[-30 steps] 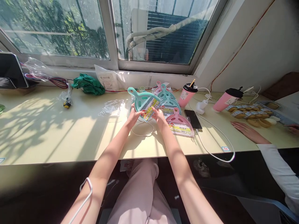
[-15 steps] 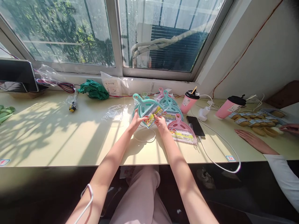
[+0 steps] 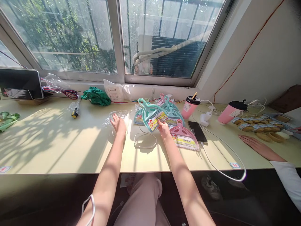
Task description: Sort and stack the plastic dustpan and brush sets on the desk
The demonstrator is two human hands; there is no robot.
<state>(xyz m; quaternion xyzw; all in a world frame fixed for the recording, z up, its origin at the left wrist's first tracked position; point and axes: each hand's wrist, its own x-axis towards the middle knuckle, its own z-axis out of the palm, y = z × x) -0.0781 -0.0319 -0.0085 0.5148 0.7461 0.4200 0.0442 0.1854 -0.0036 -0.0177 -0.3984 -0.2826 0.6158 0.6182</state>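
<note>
My right hand (image 3: 164, 127) holds a mint-green toy dustpan (image 3: 149, 113) by its lower right corner, tilted above the table. A small brush and a yellow printed label lie across its front. My left hand (image 3: 118, 124) is on a crumpled clear plastic bag (image 3: 108, 121), its fingers partly bent and closed on the film. Just right of my right hand lies a pink dustpan set (image 3: 182, 136) in clear wrapping. Further green dustpan sets (image 3: 172, 110) lie behind it, partly covered. A white cable loop (image 3: 145, 144) rests on the table between my hands.
Right of the dustpans are a black phone (image 3: 197, 131), a white charger (image 3: 205, 118) and two pink cups (image 3: 188, 108). Another person's hand (image 3: 252, 144) rests beside wrapped brown items (image 3: 261, 124). Behind my left hand lies a green cloth bundle (image 3: 96, 95); a tablet (image 3: 21, 83) stands far left.
My left hand has let go of the green dustpan and moved left onto the clear plastic bag. The right hand still holds the dustpan. The view has tilted up slightly.
</note>
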